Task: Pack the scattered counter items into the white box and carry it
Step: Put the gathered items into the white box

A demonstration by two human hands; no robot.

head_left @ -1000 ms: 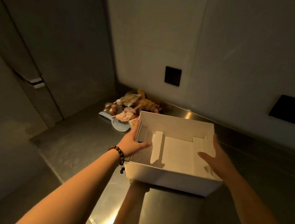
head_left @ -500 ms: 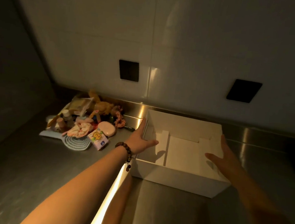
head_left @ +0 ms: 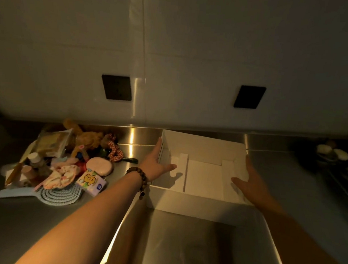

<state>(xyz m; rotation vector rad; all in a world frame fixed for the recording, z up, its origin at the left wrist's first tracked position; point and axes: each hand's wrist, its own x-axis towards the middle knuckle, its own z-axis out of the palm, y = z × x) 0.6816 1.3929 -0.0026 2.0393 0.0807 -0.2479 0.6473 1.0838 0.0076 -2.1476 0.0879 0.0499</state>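
An open, empty white box [head_left: 192, 208] stands on the steel counter near the back wall. My left hand [head_left: 156, 163], with a bead bracelet on the wrist, grips the box's left wall, thumb inside. My right hand [head_left: 250, 183] clasps the right wall the same way. Left of the box lies a heap of small items: a pink oval case [head_left: 100, 166], a tissue pack with a yellow cartoon [head_left: 91, 181], a patterned scrunchie [head_left: 61, 177], a checked fabric piece [head_left: 114, 151], a brown plush toy [head_left: 89, 138], a clear packet [head_left: 51, 143] and a ribbed blue mat [head_left: 60, 194].
The steel counter [head_left: 36, 225] reaches to the tiled wall, which carries two black sockets [head_left: 116, 87]. At the far right sit dim dishes with pale round things [head_left: 331, 153]. A bright reflection runs down the counter between my arms.
The view has swung right and closer, so the item heap now lies at the left. Both hands stay on the box's side walls; the box sits near the back wall.
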